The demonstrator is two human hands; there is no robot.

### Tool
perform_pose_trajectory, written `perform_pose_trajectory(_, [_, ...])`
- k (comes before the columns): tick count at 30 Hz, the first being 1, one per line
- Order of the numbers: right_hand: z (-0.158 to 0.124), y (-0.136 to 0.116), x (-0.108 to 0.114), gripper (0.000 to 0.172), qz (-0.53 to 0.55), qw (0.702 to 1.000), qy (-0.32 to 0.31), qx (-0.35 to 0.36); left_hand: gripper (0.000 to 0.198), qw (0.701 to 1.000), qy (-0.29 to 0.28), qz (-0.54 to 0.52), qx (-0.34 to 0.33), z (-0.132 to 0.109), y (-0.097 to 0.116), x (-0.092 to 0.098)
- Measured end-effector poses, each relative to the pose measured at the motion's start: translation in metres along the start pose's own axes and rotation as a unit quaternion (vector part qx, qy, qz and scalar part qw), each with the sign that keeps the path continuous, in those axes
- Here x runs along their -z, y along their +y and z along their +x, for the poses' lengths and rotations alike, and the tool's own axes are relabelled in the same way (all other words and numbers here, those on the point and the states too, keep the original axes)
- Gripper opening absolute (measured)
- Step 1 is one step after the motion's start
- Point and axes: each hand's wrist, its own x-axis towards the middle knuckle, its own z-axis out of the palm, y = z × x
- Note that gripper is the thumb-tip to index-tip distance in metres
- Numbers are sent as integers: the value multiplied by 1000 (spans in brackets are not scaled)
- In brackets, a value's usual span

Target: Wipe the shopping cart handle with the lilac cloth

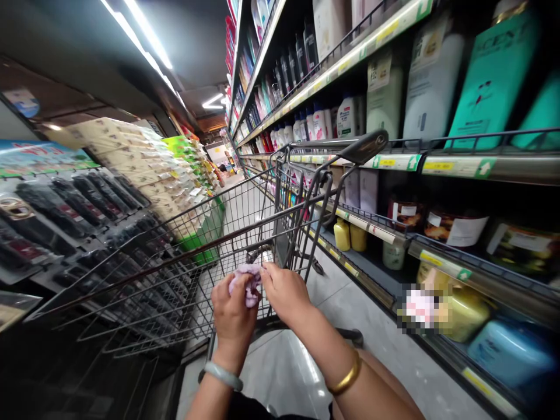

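Observation:
A crumpled light-purple cloth (250,287) is between my two hands, in front of a wire shopping cart (280,224). My left hand (234,306), with a pale bangle at the wrist, has its fingers curled round the cloth. On the cloth's right edge, my right hand (286,290) pinches with thumb and fingers; a gold bangle (347,373) sits on that forearm. Both hands are close to the cart's side wires. The cart's handle (365,146) points to the upper right, away from my hands.
Shelves of bottles (437,87) run along the right, with jars (457,227) and pump bottles lower down. Packaged belts (74,204) hang at the left. Stacked packs (135,157) stand beyond them. Grey tiled floor (345,303) runs between.

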Motion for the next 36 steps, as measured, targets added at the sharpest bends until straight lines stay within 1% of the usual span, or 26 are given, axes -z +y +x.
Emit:
perform_pose_trajectory(1, [1,2,-2,39,-8,1000,-6,-1,35,1000,4,-8,2,4,-1,3])
perform_pose_trajectory(3, [3,7,-5,40,-8,1000,-12,-1,35,999,42,-12,9,19,0,11])
perform_pose_trajectory(4, [4,9,-5,41,-2,1000,-15,-1,35,998,65,-7,12,27,2,13])
perform_pose_trajectory(5, [4,11,-4,43,6,1000,-17,0,35,997,76,-2,8,33,4,14])
perform_pose_trajectory(7, [6,14,-3,46,15,1000,-25,-1,33,998,59,5,-15,34,7,8])
perform_pose_trajectory(8, [6,16,-3,46,16,1000,-25,-1,31,999,41,9,-24,29,7,4])
perform_pose_trajectory(11, [7,20,-4,40,29,999,-19,5,30,999,-31,27,-24,-2,1,-8])
perform_pose_trajectory(13, [7,22,-5,38,49,999,-15,14,30,996,-82,24,-24,-17,-8,-8])
perform_pose_trajectory(15, [7,23,-6,39,56,998,-18,15,30,994,-105,9,-24,-17,-14,-3])
perform_pose_trajectory(16, [8,24,-7,39,52,998,-19,12,31,995,-101,2,-19,-12,-16,1])
perform_pose_trajectory(18, [9,25,-8,38,32,999,-19,3,34,997,-71,-6,-2,5,-14,5])
perform_pose_trajectory(20, [10,25,-10,37,7,1000,-17,-7,36,999,-43,0,8,19,-8,5])
perform_pose_trajectory(21, [10,25,-12,37,-3,1000,-16,-9,37,999,-40,6,12,21,-3,4])
perform_pose_trajectory(23, [10,26,-14,37,-13,1000,-14,-8,38,998,-58,19,25,14,4,0])
perform_pose_trajectory(25, [10,26,-16,36,-11,1000,-16,-5,37,995,-95,28,33,-2,6,-3])
perform_pose_trajectory(27, [11,26,-16,35,-5,1000,-18,-4,37,990,-134,31,31,-14,2,-2])
perform_pose_trajectory(29, [11,26,-15,35,-4,1000,-22,-4,37,988,-150,29,34,-13,-6,3])
perform_pose_trajectory(31, [11,26,-14,36,-9,1000,-26,-3,39,990,-130,22,46,-1,-10,9])
perform_pose_trajectory(34, [11,26,-14,37,-20,999,-26,2,39,996,-77,3,40,18,-6,12])
perform_pose_trajectory(36, [10,27,-15,37,-22,999,-23,5,35,997,-79,-8,21,13,2,5])
